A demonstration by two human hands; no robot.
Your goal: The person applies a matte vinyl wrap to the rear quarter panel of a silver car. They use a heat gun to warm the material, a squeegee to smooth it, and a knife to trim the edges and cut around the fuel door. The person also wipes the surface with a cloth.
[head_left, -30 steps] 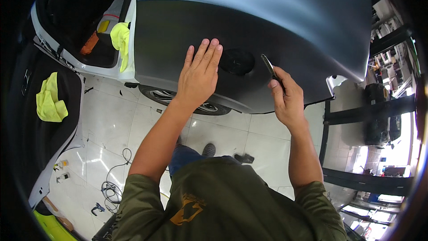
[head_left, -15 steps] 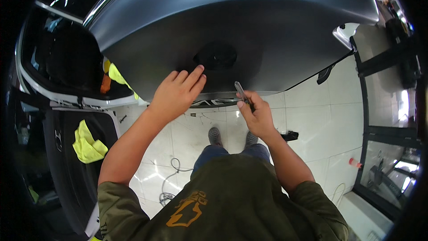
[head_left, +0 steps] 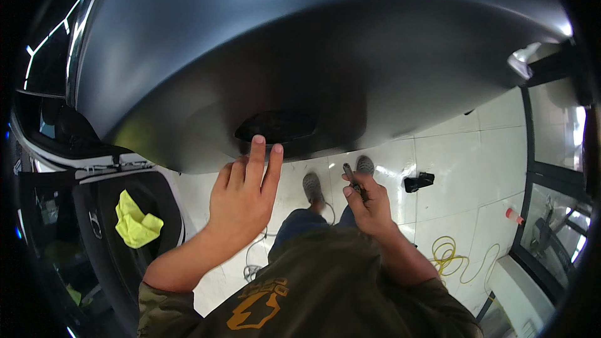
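A large curved grey car body panel (head_left: pixel 388 62) with a satin sheen fills the upper part of the view. Low on it lies a dark oval recess (head_left: pixel 278 125). My left hand (head_left: pixel 241 203) is open, its index and middle fingers stretched out so the tips meet the lower edge of the recess; the other fingers are slightly bent. To the right, below the panel's edge and apart from it, my right hand (head_left: pixel 370 206) is closed around a slim metallic utility knife (head_left: pixel 349 174). The knife's end points up toward the panel; whether its blade is out is too small to tell.
An open car door (head_left: pixel 103 194) stands at left, with a yellow cloth (head_left: pixel 136 220) on it. On the tiled floor (head_left: pixel 447 150) lie a black object (head_left: pixel 419 181), a yellow hose (head_left: pixel 447 253) and a grey cable. A dark-framed glass door (head_left: pixel 551 188) is at right.
The view has shifted closer to the panel, with the recess now lower in it. My left fingertips have stayed at the recess. My right hand has drawn away from the panel's lower edge with the knife.
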